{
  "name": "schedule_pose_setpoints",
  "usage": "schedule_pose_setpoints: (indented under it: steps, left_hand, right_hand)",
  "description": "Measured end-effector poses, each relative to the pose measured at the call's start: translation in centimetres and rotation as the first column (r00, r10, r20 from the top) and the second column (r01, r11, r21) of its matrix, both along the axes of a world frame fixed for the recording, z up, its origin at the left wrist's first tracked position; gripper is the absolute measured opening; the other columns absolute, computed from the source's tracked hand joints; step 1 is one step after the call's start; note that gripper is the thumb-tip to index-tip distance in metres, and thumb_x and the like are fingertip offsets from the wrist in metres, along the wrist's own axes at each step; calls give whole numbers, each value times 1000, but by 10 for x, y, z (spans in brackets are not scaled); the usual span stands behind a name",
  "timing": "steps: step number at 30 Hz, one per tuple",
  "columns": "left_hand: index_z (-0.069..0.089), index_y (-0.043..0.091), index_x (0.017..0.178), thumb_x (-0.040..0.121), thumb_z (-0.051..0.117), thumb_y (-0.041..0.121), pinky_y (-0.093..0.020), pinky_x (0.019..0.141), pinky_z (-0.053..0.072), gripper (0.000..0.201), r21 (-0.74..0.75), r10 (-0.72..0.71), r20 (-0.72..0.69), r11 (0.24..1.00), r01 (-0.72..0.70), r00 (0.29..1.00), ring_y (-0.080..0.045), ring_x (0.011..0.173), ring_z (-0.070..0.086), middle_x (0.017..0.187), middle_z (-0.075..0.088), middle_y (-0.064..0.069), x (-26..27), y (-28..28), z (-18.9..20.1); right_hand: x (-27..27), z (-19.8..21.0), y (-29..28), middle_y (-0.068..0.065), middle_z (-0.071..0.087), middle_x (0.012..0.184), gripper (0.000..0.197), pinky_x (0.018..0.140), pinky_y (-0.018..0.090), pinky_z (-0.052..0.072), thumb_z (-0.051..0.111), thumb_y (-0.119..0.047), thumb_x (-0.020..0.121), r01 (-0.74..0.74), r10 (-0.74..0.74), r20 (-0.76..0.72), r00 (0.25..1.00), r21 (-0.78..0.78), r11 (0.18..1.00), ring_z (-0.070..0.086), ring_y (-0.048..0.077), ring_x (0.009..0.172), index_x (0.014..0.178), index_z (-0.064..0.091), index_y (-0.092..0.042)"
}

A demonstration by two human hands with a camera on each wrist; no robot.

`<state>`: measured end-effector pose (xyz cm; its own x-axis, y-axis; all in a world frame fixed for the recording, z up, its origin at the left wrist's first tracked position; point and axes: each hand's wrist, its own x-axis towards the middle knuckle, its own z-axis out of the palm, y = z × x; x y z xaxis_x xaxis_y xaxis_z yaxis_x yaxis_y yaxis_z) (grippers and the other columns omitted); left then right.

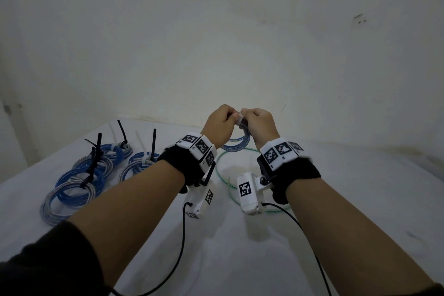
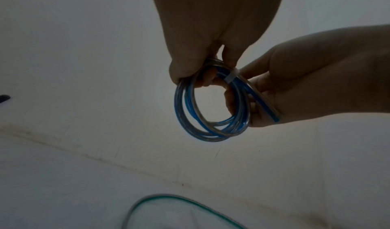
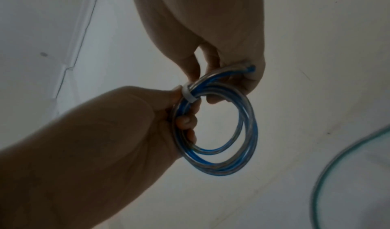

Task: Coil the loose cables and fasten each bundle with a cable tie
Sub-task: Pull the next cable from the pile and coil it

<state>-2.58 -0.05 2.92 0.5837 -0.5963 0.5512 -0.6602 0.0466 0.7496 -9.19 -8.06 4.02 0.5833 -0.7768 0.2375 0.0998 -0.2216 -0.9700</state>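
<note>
1. The coil [image 1: 236, 144] is held up between both hands, far of the green cable [image 1: 224, 176].
2. Left hand [image 1: 217, 125] grips coil; right hand [image 1: 259, 125] grips it too — tie [image 2: 231, 75] wrapped between them.

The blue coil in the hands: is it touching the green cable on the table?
Apart. The left wrist view shows the blue coil held up in the air, with bare table between it and the green cable below.

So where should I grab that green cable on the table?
Pinch the green cable from above, on the bare arc of its loop near the left wrist. It lies flat, thin and loose on the table, so fingers can close on it from both sides there, probably without snagging.
</note>
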Motion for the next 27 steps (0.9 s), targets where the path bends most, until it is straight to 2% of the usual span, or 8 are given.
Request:
schedule_pose_setpoints:
  steps: [4, 8, 13, 16, 18, 21, 24, 27]
  left_hand:
    - [50, 11, 86, 94, 47, 14, -16, 66, 38, 9, -23, -13, -61, 1000, 11, 998, -13, 78, 51, 83, 56, 1, 0, 3, -1]
    - [49, 17, 78, 95, 47, 18, -19, 66, 38, 17, 33, -38, -8, 999, 38, 999, -14, 76, 50, 77, 53, 6, -3, 7, -1]
    - [51, 10, 86, 95, 45, 10, -6, 63, 34, 11, 51, -44, 57, 998, 41, 997, -11, 74, 48, 80, 55, 3, 0, 7, 0]
    - [51, 10, 87, 94, 48, 11, -5, 61, 35, 8, 16, -26, 27, 1000, 26, 999, 0, 69, 46, 74, 52, 12, 1, 10, 2]
    - [52, 11, 88, 92, 52, 12, -5, 62, 37, 5, -36, 3, -16, 999, -4, 1000, 0, 70, 50, 75, 55, 10, 1, 12, 3]
    - [53, 11, 86, 90, 54, 12, -15, 68, 39, 4, -93, 81, -89, 992, -89, 993, -12, 81, 56, 86, 62, -2, 2, 13, 4]
    - [54, 11, 85, 89, 53, 12, -21, 71, 41, 4, -86, 131, -156, 986, -146, 979, -18, 86, 56, 89, 61, -3, 5, 14, 3]
    - [58, 8, 91, 92, 46, 10, -32, 85, 46, 12, -66, 128, -216, 987, -145, 968, -24, 93, 58, 98, 62, -9, 5, 16, 4]
  right_hand:
    - [0, 0, 4, 7, 58, 65, 28, 72, 33, 48, 53, -9, 89, -14, 15, -21, 1000, 6, 1000, 54, 19, 63, 61, 55, -8]
    - [-2, 5, 7, 9, 52, 60, 28, 54, 24, 40, 52, 2, 82, -4, 6, -56, 998, 47, 999, 48, 19, 56, 56, 52, -5]
    - [-1, 7, 10, 12, 49, 62, 17, 61, 34, 35, 54, 1, 74, 34, -25, -96, 995, 97, 995, 43, 23, 65, 58, 51, -3]
    - [-2, 8, 11, 9, 54, 62, 22, 63, 34, 45, 55, 1, 78, -2, 4, -33, 999, 50, 999, 51, 24, 64, 58, 55, -6]
    - [0, 7, 13, 7, 62, 76, 13, 76, 36, 52, 56, -8, 83, 10, -11, -14, 1000, -29, 1000, 59, 23, 77, 70, 60, -11]
    - [-3, 3, 17, 4, 65, 94, 2, 82, 33, 50, 60, -22, 83, 112, -124, -34, 992, -252, 961, 61, 19, 90, 82, 60, -20]
    - [-5, 2, 20, 6, 64, 86, 8, 74, 27, 46, 59, -16, 86, 108, -127, -32, 991, -350, 930, 58, 19, 79, 84, 62, -9]
    - [-1, 0, 21, 15, 69, 84, 29, 84, 44, 51, 55, -23, 91, 78, -103, -69, 992, -304, 950, 64, 31, 83, 82, 66, 2]
